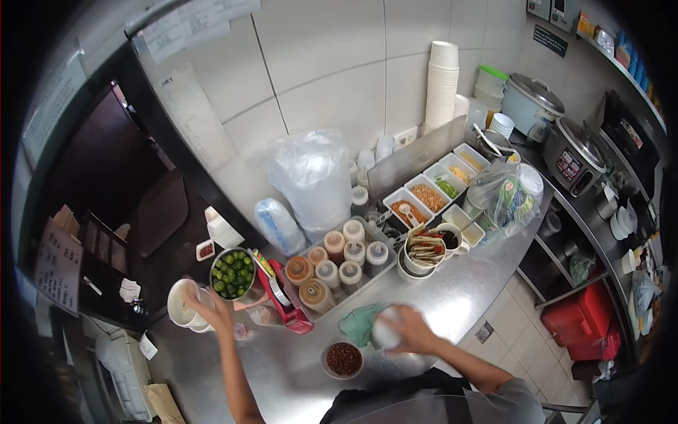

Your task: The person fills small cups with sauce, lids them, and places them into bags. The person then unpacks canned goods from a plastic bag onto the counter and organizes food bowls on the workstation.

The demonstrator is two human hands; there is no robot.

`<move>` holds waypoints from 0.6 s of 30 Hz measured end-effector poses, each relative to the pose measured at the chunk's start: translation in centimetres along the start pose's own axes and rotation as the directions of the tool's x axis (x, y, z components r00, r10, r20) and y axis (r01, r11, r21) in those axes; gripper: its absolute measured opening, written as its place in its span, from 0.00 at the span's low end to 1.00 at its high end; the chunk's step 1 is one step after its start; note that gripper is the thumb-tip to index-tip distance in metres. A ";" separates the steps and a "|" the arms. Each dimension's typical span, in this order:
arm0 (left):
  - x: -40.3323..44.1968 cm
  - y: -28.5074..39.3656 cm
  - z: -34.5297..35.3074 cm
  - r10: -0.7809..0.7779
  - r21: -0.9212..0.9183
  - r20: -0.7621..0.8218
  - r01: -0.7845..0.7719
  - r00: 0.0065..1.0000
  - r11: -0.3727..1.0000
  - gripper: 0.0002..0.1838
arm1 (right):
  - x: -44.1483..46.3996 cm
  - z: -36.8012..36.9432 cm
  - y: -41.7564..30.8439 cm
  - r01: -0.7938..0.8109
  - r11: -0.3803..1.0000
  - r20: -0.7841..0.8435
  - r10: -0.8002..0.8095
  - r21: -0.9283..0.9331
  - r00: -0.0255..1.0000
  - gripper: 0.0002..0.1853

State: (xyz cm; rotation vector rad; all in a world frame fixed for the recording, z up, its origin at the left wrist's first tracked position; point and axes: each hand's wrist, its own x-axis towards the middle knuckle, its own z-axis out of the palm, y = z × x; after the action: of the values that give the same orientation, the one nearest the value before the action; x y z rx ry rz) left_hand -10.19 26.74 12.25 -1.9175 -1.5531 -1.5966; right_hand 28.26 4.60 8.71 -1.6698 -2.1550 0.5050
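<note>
My left hand (206,309) is at the white tubs (185,304) on the left, its fingers at the rim of one; the grip is not clear. My right hand (408,331), blurred, has its fingers closed around a white round container (385,329). Beside that container a green cloth (359,324) lies on the steel counter. Just in front of my body stands a bowl of small reddish-brown pieces (344,360). A pot of green citrus fruit (232,274) is next to my left hand, with a red tape dispenser (291,311) to its right.
Sauce bottles fill a grey bin (367,283) at the middle. Behind it stand plastic bags (311,177). Topping trays (427,196), a cup of packets (424,251) and a bagged bundle (512,194) line the right side of the counter (452,297).
</note>
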 end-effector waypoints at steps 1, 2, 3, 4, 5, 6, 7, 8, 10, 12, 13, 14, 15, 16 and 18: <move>-3.9 1.5 -1.5 -0.081 -0.050 0.081 0.085 0.993 0.995 0.31 | 0.9 0.1 -2.0 0.185 0.977 -0.017 -0.184 0.102 0.983 0.48; -8.2 2.1 -2.8 -0.049 -0.030 0.176 0.055 0.983 0.998 0.33 | 1.6 0.7 -3.7 0.366 0.910 -0.048 -0.364 0.195 0.930 0.48; -12.4 2.3 -3.9 -0.081 -0.186 0.372 0.159 0.925 0.970 0.35 | 1.9 2.4 -5.0 0.423 0.893 -0.008 -0.426 0.152 0.904 0.49; -14.7 4.2 -4.9 0.004 -0.171 0.468 0.086 0.884 0.982 0.37 | 2.0 4.2 -5.8 0.480 0.870 0.035 -0.487 0.112 0.873 0.49; -16.8 5.9 -5.6 0.086 -0.238 0.572 0.065 0.816 0.969 0.37 | 2.2 5.2 -6.0 0.524 0.849 0.066 -0.528 0.076 0.846 0.49; -18.9 7.4 -6.1 0.086 -0.218 0.643 0.074 0.761 0.973 0.38 | 2.7 6.2 -6.2 0.566 0.823 0.097 -0.567 0.044 0.818 0.48; -22.2 6.7 -5.6 0.168 -0.246 0.754 0.036 0.636 0.969 0.44 | 3.2 7.1 -6.4 0.606 0.796 0.133 -0.602 0.015 0.787 0.48; -24.2 7.4 -5.9 0.172 -0.206 0.792 -0.009 0.586 0.979 0.47 | 3.6 7.8 -6.4 0.617 0.787 0.140 -0.612 0.012 0.778 0.47; -26.1 9.2 -5.2 0.118 -0.147 0.802 0.001 0.585 0.989 0.50 | 4.1 8.6 -6.0 0.630 0.776 0.162 -0.623 0.010 0.765 0.44; -27.3 10.0 -3.9 0.012 -0.116 0.743 0.112 0.669 0.987 0.51 | 4.6 9.0 -5.8 0.646 0.763 0.119 -0.641 0.000 0.758 0.42; -27.7 10.4 -3.5 -0.033 -0.067 0.710 0.115 0.704 0.991 0.51 | 4.6 8.9 -5.7 0.652 0.758 0.100 -0.648 -0.007 0.755 0.41; -28.2 10.6 -3.7 -0.057 -0.107 0.698 0.183 0.714 0.977 0.51 | 4.4 8.8 -5.5 0.678 0.735 0.082 -0.676 0.010 0.732 0.41; -28.0 11.3 -4.1 -0.079 -0.149 0.688 0.246 0.722 0.958 0.51 | 4.4 8.2 -5.4 0.703 0.711 0.061 -0.703 0.025 0.709 0.40; -27.5 12.0 -4.7 -0.098 -0.193 0.678 0.305 0.729 0.933 0.52 | 4.3 7.8 -5.4 0.727 0.686 0.037 -0.728 0.039 0.685 0.40; -25.4 13.5 -6.7 0.004 -0.200 0.622 0.154 0.783 0.968 0.52 | 3.2 6.8 -5.4 0.736 0.657 -0.102 -0.731 0.160 0.675 0.40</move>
State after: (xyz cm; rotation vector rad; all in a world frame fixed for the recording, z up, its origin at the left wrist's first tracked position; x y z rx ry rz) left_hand -0.02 1.78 0.25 -2.7565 -1.7275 -1.2842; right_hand 19.62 6.03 5.68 -0.5722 -2.4205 0.4043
